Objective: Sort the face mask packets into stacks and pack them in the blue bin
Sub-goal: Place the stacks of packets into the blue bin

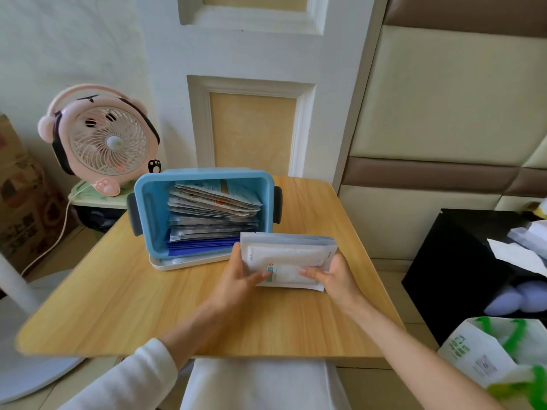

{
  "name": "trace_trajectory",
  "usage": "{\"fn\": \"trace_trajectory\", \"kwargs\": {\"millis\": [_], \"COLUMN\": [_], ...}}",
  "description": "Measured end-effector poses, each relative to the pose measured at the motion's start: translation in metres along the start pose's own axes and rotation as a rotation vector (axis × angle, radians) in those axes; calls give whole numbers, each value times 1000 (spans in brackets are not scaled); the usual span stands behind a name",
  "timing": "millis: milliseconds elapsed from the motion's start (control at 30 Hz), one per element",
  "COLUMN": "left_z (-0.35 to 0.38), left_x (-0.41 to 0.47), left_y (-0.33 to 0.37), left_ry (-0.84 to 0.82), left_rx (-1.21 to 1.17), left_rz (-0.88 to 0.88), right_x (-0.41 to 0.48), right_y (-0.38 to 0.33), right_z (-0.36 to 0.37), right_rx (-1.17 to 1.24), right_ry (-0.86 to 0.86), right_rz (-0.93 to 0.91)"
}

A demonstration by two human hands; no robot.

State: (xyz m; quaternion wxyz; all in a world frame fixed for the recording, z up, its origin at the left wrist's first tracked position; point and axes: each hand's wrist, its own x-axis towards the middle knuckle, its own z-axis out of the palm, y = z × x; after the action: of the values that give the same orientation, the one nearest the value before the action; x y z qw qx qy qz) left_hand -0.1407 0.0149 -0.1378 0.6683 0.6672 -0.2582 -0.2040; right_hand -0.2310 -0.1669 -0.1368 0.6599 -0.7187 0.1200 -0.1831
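Note:
A stack of white face mask packets (288, 255) stands on its long edge on the wooden table (124, 306), just in front of the blue bin (148, 202). My left hand (239, 276) grips the stack's left end, thumb on the front. At the right end, my right hand (331, 279) holds it the same way. The bin lies tipped toward me on its white lid (177, 263). Inside it sit sorted stacks of packets (213, 214): pale ones on top, silver in the middle, dark blue at the bottom.
A pink desk fan (100, 140) stands on a green base left of the bin, its cord hanging down. A black box (461, 276) with white papers and a green-printed bag (497, 356) sit at the right. A white panelled door rises behind the table.

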Motion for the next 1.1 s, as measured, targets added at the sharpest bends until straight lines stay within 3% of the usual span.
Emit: {"fn": "trace_trajectory", "kwargs": {"millis": [133, 267, 400, 600, 733, 867, 967, 1100], "left_z": [1, 1, -3, -24, -40, -53, -67, -84], "left_x": [-1, 2, -5, 5, 14, 25, 35, 45], "left_y": [-11, -9, 6, 46, 68, 80, 79, 72], "left_ry": [57, 82, 29, 190, 223, 231, 260, 330], "left_rx": [180, 163, 166, 538, 796, 839, 898, 1337], "left_rz": [-10, -16, 85, 417, 646, 761, 703, 646], "right_x": [-1, 1, 0, -15, -9, 0, 9, 24], "right_y": [7, 1, -15, -56, -62, -62, -62, -57], "right_z": [-1, -6, -12, 5, 15, 30, 37, 37], "right_rx": [-113, -217, -459, -92, -88, -183, -272, -356], "right_ry": [-33, -93, 104, 43, -60, 107, 214, 346], "right_rz": [53, 72, -8, -141, -177, -406, -625, -779]}}
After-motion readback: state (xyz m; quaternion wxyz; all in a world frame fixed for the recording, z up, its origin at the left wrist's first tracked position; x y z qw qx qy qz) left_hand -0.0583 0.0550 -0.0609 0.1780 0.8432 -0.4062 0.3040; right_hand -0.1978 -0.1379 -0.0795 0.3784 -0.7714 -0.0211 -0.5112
